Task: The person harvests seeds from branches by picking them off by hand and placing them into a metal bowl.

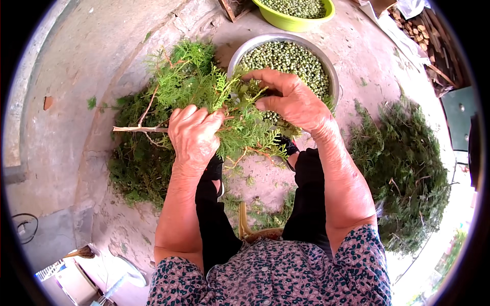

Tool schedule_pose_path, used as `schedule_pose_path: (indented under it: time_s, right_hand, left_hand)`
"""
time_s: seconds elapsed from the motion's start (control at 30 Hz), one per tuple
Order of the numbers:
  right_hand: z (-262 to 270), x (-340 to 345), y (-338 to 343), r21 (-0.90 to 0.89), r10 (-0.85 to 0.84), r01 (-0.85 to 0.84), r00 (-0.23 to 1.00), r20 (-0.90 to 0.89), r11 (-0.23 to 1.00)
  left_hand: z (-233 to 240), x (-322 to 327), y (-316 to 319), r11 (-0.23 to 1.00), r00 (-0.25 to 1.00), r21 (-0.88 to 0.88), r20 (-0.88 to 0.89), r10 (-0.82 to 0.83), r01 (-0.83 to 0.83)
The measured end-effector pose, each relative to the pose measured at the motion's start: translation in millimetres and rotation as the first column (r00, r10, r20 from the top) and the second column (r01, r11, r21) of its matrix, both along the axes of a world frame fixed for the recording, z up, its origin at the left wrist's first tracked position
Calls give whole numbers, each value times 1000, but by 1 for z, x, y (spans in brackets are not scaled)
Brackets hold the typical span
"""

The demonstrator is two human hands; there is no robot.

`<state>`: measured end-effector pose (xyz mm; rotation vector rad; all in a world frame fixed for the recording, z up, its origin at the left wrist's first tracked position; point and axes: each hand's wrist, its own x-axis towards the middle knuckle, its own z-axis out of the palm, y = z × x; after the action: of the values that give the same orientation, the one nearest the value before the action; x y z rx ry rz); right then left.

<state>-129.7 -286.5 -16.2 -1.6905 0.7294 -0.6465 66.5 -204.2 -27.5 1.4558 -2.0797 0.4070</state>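
My left hand (pixel 195 132) is closed around a leafy conifer branch (pixel 141 129), perhaps arborvitae, whose cut woody end sticks out to the left. Green scale-leaved sprays spread forward and right of this fist. My right hand (pixel 300 101) reaches into the sprays with thumb and fingers curved; leaves partly cover its fingertips, so whether they pinch anything is unclear. Below it stands a metal basin (pixel 283 36) holding many small green cones (pixel 283 59). Under the held branch, on the left, lies a heap of cut branches (pixel 139 176).
Another branch heap (pixel 405 172) lies on the concrete floor (pixel 115 46) at right. A yellow-green plastic basin (pixel 296 25) of similar cones stands beyond the metal one. Stacked firewood (pixel 419 34) is at upper right. A brush (pixel 82 252) lies at lower left. My feet are beneath the branch.
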Motion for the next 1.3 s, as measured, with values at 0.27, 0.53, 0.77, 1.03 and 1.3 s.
schedule_pose_path:
  time_s: [0.27, 0.53, 0.77, 1.03, 1.3]
  right_hand:
    - [3, -5, 1, 104, -177, 162, 973, 149, 981]
    - [-1, -5, -1, 559, -424, 218, 864, 271, 800]
    - [-4, -7, -6, 655, -390, 87, 858, 334, 751]
    - [-5, -29, -18, 541, -325, 77, 867, 379, 837]
    - [21, -19, -6, 211, -328, 347, 937, -121, 914]
  left_hand:
    - [1, 1, 2, 999, 999, 30, -19, -32, 32]
    - [5, -2, 4, 998, 1000, 56, -8, -31, 31]
    - [4, 4, 6, 999, 999, 36, -30, -33, 34]
    - [-3, 25, 7, 999, 983, 10, -184, -29, 31]
    - [-4, 19, 4, 996, 992, 90, -122, 12, -1]
